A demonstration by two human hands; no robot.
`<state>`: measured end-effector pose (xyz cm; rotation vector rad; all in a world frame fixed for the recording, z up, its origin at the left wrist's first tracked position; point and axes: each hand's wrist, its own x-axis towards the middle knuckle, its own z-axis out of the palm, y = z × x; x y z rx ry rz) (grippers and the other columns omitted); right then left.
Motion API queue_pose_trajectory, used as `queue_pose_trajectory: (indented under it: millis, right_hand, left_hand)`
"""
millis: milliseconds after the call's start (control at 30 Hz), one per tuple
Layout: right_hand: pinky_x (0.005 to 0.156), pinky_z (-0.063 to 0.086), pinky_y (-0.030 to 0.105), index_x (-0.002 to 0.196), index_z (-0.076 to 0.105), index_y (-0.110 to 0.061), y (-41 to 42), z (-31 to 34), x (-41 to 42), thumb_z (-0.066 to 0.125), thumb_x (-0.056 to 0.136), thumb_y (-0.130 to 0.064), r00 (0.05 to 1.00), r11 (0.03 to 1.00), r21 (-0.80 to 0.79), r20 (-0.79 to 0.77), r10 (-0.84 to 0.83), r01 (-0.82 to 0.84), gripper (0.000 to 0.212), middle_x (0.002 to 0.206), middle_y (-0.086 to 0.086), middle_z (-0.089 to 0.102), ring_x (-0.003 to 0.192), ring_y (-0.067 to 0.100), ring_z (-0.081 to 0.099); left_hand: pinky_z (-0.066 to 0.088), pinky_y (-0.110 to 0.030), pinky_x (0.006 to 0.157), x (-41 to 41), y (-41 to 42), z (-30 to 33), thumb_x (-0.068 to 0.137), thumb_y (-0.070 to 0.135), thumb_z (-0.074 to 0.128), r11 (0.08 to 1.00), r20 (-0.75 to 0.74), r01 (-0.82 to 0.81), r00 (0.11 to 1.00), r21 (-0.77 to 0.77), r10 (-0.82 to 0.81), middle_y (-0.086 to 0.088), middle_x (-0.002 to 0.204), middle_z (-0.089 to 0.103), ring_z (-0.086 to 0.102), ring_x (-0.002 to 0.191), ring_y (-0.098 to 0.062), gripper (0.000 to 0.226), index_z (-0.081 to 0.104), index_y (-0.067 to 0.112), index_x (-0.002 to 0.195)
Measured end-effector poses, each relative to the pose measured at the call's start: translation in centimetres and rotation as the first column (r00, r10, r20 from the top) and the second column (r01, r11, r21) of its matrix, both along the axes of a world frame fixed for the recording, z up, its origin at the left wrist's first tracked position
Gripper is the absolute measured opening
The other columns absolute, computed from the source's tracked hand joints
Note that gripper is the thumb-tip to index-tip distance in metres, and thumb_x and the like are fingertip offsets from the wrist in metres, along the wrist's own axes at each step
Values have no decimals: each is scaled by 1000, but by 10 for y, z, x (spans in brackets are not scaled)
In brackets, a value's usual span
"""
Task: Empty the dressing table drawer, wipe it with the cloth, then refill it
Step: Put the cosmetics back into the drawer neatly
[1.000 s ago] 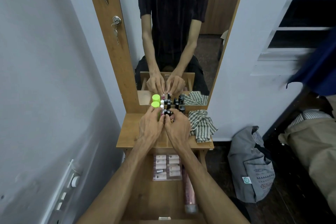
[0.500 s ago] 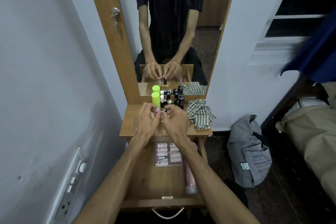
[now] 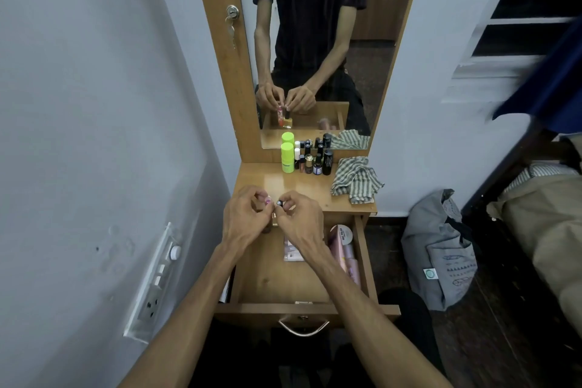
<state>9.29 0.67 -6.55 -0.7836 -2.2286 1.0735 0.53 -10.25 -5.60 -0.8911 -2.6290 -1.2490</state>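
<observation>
Left hand (image 3: 245,217) pinching a small pink bottle (image 3: 267,200), right hand (image 3: 299,217) pinching a dark-capped bottle (image 3: 279,203), above the open wooden drawer (image 3: 267,280); behind it, glossy surface (image 3: 283,181) with upright cosmetics (image 3: 310,162), crumpled striped cloth (image 3: 356,179)

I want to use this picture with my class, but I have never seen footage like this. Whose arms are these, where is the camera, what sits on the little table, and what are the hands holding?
There is no machine here. The camera is worn on a person's head and looks forward and down, so the two bare arms are the wearer's own. The mirror ahead reflects that same person.

The left hand and right hand are close together over the front edge of the dressing table top. Each pinches a small bottle; in the reflection they look like nail polish: one reddish, one yellowish with a dark cap.

At the back of the top stands a cluster of small bottles beside a bright green bottle, with a striped cloth crumpled to their right.

Below, the drawer is pulled open and still holds a few pink packages on its right side.
</observation>
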Motion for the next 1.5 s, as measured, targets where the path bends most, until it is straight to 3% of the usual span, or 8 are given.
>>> queue_pose_trajectory:
  millis: [267, 467, 633, 767, 967, 1500]
  right_hand:
    - [70, 52, 30, 94, 74, -25, -20, -36, 9, 69, 79, -28, 976, 995, 23, 198, 92, -98, 16, 79, -11, 70, 80, 14, 67]
    - [68, 42, 26, 104, 73, -28, -16, -54, 2, 68, 84, -28, 935, 981, 65, 321, 152, -181, 20, 91, -8, 72, 86, 15, 66]
    - [69, 39, 27, 106, 74, -27, -13, -62, -9, 65, 86, -23, 905, 963, 60, 362, 224, -263, 23, 95, -4, 71, 87, 18, 64]
    - [66, 44, 28, 106, 73, -28, -15, -65, -22, 62, 82, -23, 906, 961, 40, 345, 245, -275, 27, 94, -5, 73, 84, 16, 65]
    - [78, 57, 33, 109, 74, -31, -18, -68, -36, 61, 78, -20, 919, 967, 21, 318, 233, -253, 35, 94, -6, 77, 92, 18, 71]
    - [79, 52, 27, 113, 75, -29, -14, -71, -41, 62, 86, -13, 927, 963, 39, 282, 247, -268, 34, 98, -5, 77, 95, 15, 70]
  left_hand:
    - [49, -27, 61, 11, -37, -37, 76, 23, 76, 992, 57, -32, 998, -124, 39, 16, 68, 60, 58, 64, -3, 14, 63, 29, 76]
    - [46, -25, 64, 2, -39, -67, 83, 30, 74, 965, 70, -5, 997, -263, 25, 13, 86, 63, 58, 72, -8, 9, 68, 27, 89]
    - [40, -27, 63, -5, -34, -82, 85, 34, 73, 949, 78, -28, 995, -313, 55, 12, 85, 54, 56, 74, -12, 14, 69, 22, 90]
    - [41, -28, 65, -10, -30, -86, 85, 31, 74, 950, 62, -45, 996, -310, 67, 5, 89, 60, 59, 76, -16, 15, 70, 19, 94]
    - [41, -28, 65, -21, -28, -89, 86, 28, 72, 953, 78, -74, 992, -295, 101, 5, 90, 61, 61, 79, -19, 13, 70, 20, 95]
    - [43, -30, 66, -32, -27, -92, 85, 21, 72, 961, 53, -32, 997, -275, 48, 4, 94, 64, 62, 83, -20, 15, 70, 19, 99]
